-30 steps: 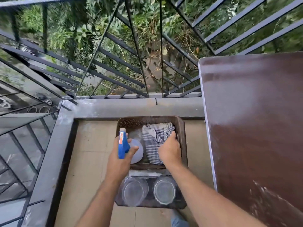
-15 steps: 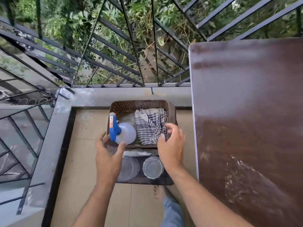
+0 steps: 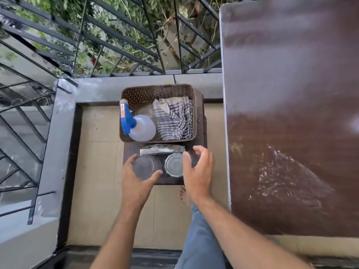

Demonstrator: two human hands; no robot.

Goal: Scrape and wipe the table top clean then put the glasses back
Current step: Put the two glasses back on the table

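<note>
On the stool (image 3: 202, 133) at 9 o'clock of the table (image 3: 291, 113), two glasses — left hand (image 3: 136, 183) cups the left glass (image 3: 146, 166), fingers curled round it; right hand (image 3: 198, 169) spread open beside the right glass (image 3: 173, 165), holding nothing.

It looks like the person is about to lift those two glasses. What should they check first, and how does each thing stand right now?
1. Left hand around the left glass: ok, fingers curl at its rim.
2. Right hand on the right glass: not ok, open beside it, no grip yet.
3. Spray bottle and striped cloth put away in the basket: ok.
4. Table top clean: not ok, whitish streaks show near its front.
5. Glasses dry or empty: cannot tell.
</note>
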